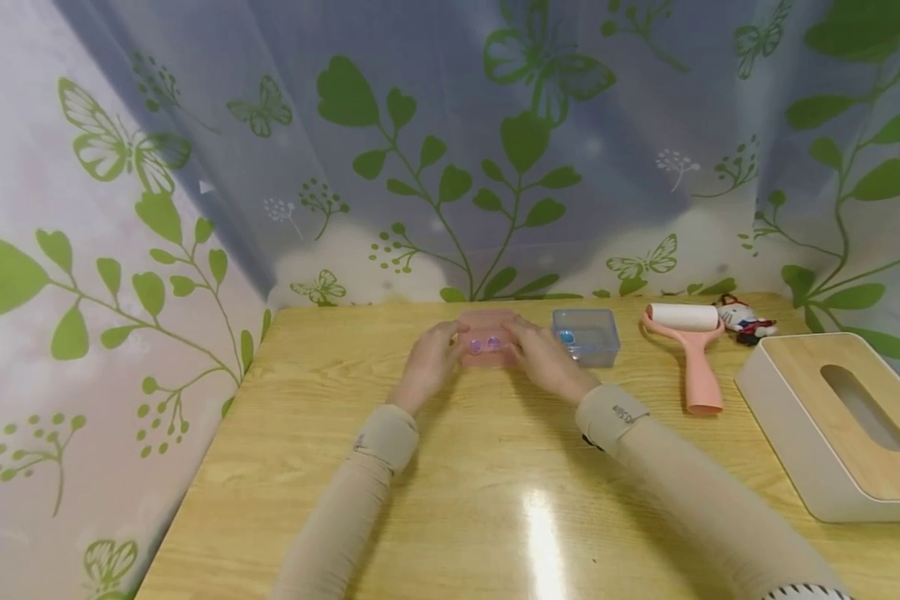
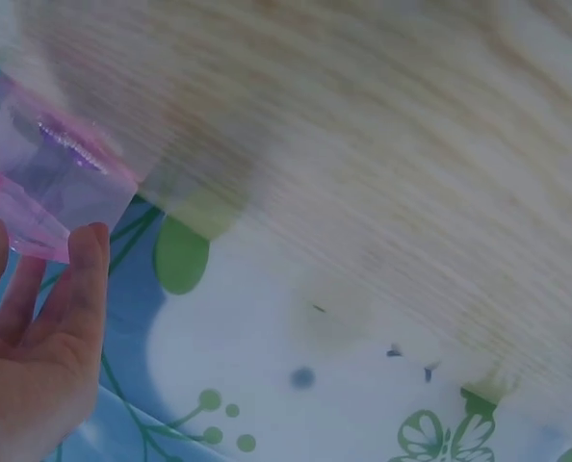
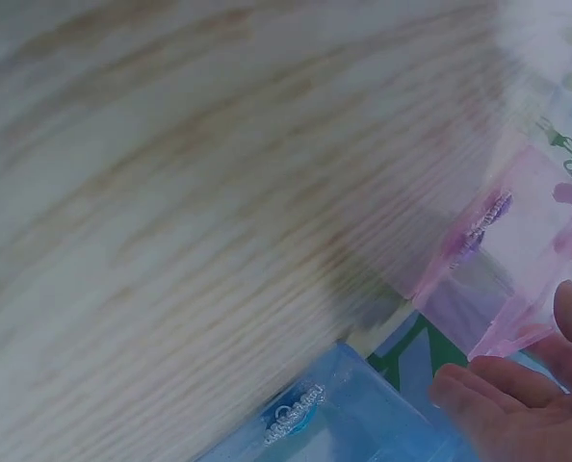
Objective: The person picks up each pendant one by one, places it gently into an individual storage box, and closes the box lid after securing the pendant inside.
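A see-through pink plastic box [image 1: 487,354] stands near the table's back edge, with two small purple ring-shaped pieces [image 1: 493,342] inside. My left hand [image 1: 429,358] holds its left side, and the fingertips meet the box's edge in the left wrist view. On the opposite side my right hand [image 1: 543,357] grips it, thumb and fingers at the corner of the pink box [image 3: 488,269]. Just right of that hand sits a see-through blue box [image 1: 596,337] containing a small blue piece [image 1: 567,337] with a silvery beaded edge.
To the right lie a pink-handled lint roller [image 1: 693,354] and a small cat figure [image 1: 746,321]. A white tissue box [image 1: 798,425] with a wooden top stands at the table's right side. Patterned curtain cloth [image 1: 435,192] hangs behind the wooden table [image 1: 465,483].
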